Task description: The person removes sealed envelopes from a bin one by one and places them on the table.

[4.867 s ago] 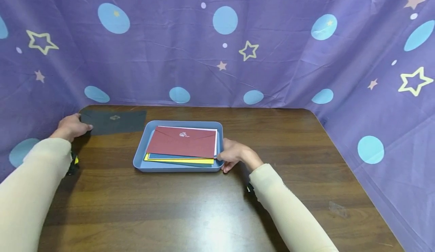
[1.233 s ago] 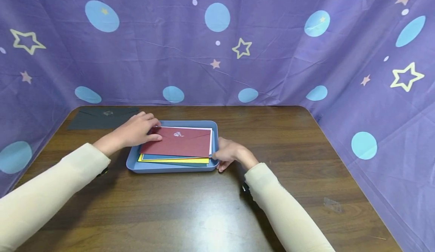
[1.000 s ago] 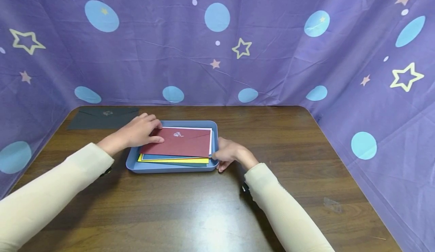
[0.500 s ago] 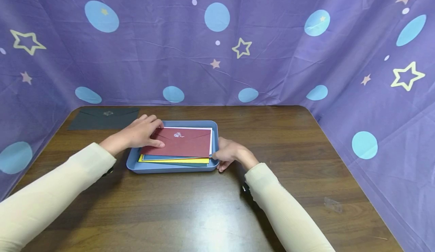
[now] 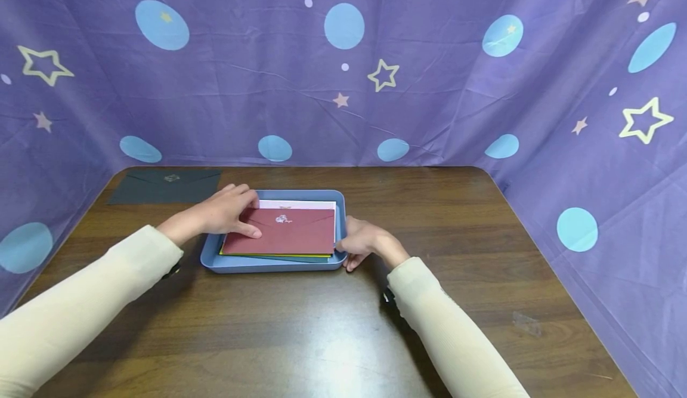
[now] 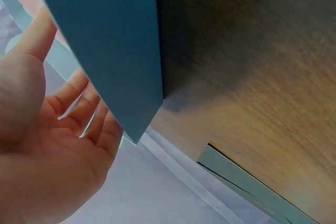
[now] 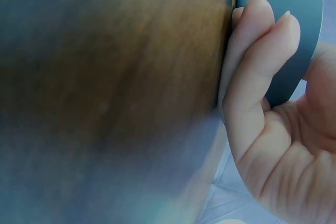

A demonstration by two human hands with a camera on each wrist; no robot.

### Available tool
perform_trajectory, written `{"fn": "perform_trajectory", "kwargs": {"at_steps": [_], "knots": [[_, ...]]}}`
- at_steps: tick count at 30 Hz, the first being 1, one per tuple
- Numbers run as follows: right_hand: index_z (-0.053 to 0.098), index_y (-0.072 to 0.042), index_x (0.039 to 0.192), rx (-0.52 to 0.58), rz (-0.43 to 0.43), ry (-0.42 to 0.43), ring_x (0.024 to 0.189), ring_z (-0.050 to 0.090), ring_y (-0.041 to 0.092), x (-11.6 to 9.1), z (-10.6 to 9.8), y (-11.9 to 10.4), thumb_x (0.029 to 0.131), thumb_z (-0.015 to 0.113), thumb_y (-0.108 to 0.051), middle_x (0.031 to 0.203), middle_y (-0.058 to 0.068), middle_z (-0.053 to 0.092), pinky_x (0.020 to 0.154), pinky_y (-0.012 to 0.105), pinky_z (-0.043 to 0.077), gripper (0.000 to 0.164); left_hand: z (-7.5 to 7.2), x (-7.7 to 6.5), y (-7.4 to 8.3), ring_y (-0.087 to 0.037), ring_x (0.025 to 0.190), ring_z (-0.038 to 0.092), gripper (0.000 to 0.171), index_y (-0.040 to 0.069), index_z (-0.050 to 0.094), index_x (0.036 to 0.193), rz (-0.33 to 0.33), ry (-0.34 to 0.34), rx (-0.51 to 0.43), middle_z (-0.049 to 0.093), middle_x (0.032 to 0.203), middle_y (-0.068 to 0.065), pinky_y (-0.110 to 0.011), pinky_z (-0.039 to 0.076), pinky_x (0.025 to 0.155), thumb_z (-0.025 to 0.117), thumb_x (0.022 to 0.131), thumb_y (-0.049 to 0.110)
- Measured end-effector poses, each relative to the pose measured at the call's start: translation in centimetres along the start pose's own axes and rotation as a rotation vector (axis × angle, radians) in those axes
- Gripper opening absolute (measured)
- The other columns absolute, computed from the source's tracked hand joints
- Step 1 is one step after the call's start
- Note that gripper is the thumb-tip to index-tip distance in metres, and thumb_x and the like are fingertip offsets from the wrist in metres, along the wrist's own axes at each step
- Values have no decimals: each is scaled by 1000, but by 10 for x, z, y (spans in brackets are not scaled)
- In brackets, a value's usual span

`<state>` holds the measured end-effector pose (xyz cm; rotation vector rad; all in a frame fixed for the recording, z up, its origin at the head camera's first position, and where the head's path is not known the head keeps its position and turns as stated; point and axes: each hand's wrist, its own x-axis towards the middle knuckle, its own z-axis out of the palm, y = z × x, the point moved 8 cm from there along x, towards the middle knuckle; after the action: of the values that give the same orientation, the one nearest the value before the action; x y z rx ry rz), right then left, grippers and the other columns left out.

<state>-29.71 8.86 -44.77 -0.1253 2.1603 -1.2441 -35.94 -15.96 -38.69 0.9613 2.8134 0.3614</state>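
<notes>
A blue-grey tray [image 5: 214, 262] stands on the table with a stack of envelopes inside. On top lies a red envelope [image 5: 295, 234] with a silver emblem. Behind its far edge shows a white envelope [image 5: 316, 204], and thin yellow and dark edges peek out in front. My left hand [image 5: 220, 212] reaches over the tray's left side and pinches the left part of the red envelope, thumb on its face. In the left wrist view the tray wall [image 6: 113, 51] hides the fingers' contact. My right hand [image 7: 268, 114] grips the tray's right rim, fingers curled against its outside.
A dark green envelope [image 5: 161, 188] lies flat at the table's far left corner, left of the tray. The wooden table [image 5: 257, 338] ends at a purple curtain [image 5: 440, 111] behind and at both sides. A clear tape scrap [image 5: 527, 324] sticks at the right.
My left hand has left the dark green envelope at the far left and come to the tray. The red envelope has just shifted toward me, uncovering the white one. The right hand stays put.
</notes>
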Motion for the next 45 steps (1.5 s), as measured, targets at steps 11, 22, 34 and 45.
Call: {"fn": "perform_trajectory", "kwargs": {"at_steps": [11, 22, 34, 45], "knots": [[54, 6, 112, 6, 5, -4, 52, 66, 19, 1, -2, 1, 99, 56, 5, 67, 18, 66, 55, 32, 61, 14, 2, -1, -2, -28, 93, 53, 56, 3, 62, 111, 15, -5, -69, 60, 100, -11, -45, 44, 82, 91, 84, 44], [51, 2, 111, -2, 0, 6, 53, 66, 20, 1, -4, 2, 98, 55, 6, 69, 19, 67, 57, 34, 62, 14, 2, -4, 0, -21, 85, 51, 53, 5, 63, 106, 55, 12, -95, 59, 90, -6, -40, 43, 78, 92, 82, 42], [51, 2, 108, 0, 6, 2, 53, 66, 20, 0, -5, 3, 100, 56, 4, 69, 18, 67, 58, 34, 62, 10, 1, -8, 4, -20, 88, 55, 46, 7, 64, 100, 51, 9, -123, 61, 95, -6, -41, 46, 83, 92, 83, 39], [53, 4, 108, -2, -7, 0, 53, 67, 21, 1, -2, 1, 99, 56, 6, 70, 19, 68, 59, 36, 63, 10, -9, -18, -4, -23, 100, 64, 41, 7, 69, 109, 18, 29, -170, 70, 105, -5, -47, 50, 90, 91, 85, 32]]}}
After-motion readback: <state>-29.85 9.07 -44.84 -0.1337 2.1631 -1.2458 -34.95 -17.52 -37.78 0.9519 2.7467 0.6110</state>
